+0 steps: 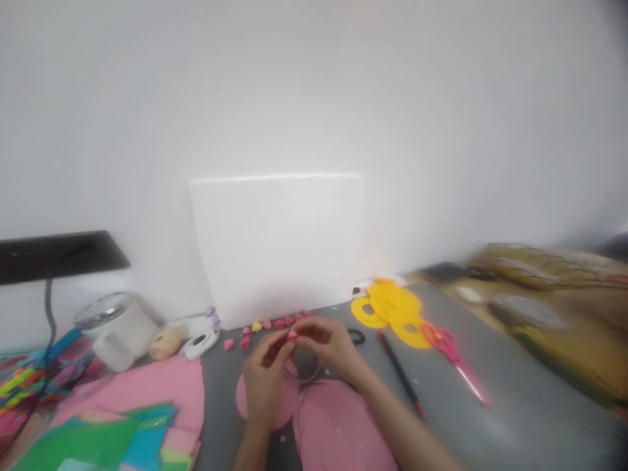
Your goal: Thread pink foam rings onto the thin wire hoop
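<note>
My left hand point(265, 376) and my right hand point(333, 347) meet over the middle of the table. Between their fingertips they pinch a small pink piece point(292, 335), which looks like the puffy heart-shaped pieces behind it; its details are blurred. Just beyond my hands runs a row of small pieces, among them a pink heart-shaped piece point(228, 344) and a yellow one point(256, 327). Below my fingers lies a round grey ring point(309, 378), partly covered. A pink paper circle point(284, 405) shows behind my left hand, and larger pink rounded sheets point(338, 425) lie under my right forearm.
Yellow paper rings point(392, 307), pink-handled scissors point(456, 360) and a dark pencil point(402, 373) lie to the right. A white board point(279, 248) leans on the wall. At the left are a white mug point(118, 333), coloured paper point(93, 438) and a black cable point(48, 314).
</note>
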A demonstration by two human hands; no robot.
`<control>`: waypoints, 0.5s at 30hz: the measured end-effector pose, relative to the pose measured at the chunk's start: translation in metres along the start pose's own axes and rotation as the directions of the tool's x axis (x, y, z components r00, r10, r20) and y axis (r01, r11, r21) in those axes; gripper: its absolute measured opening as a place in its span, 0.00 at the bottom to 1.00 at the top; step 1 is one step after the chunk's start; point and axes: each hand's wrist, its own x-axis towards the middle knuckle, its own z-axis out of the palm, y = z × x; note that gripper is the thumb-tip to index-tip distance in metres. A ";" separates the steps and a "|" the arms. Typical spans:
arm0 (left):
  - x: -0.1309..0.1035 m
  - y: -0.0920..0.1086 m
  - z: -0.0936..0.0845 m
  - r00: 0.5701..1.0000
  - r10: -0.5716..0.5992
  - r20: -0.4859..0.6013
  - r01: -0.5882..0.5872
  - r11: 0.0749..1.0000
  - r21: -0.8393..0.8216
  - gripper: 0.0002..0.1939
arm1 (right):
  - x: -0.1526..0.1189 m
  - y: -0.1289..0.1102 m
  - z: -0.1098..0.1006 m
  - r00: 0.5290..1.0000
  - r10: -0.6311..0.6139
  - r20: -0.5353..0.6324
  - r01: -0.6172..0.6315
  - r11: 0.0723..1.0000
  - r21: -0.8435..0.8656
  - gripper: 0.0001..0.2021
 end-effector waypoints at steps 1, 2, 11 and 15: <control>0.000 -0.001 0.000 1.000 0.017 0.001 -0.017 1.000 -0.004 0.12 | 0.000 0.000 0.000 1.000 -0.001 -0.005 0.001 1.000 0.010 0.09; 0.000 -0.002 0.000 1.000 0.032 0.003 -0.031 0.999 -0.007 0.12 | 0.000 0.001 0.001 1.000 -0.006 -0.007 0.006 1.000 0.012 0.09; -0.002 0.002 0.002 1.000 0.002 0.000 -0.002 1.000 0.004 0.13 | -0.003 0.003 0.000 0.994 -0.111 0.007 0.111 0.991 -0.079 0.06; -0.003 0.003 0.001 0.999 -0.020 -0.038 0.021 1.000 0.013 0.13 | -0.003 0.000 0.001 0.982 -0.188 0.012 0.188 0.972 -0.139 0.06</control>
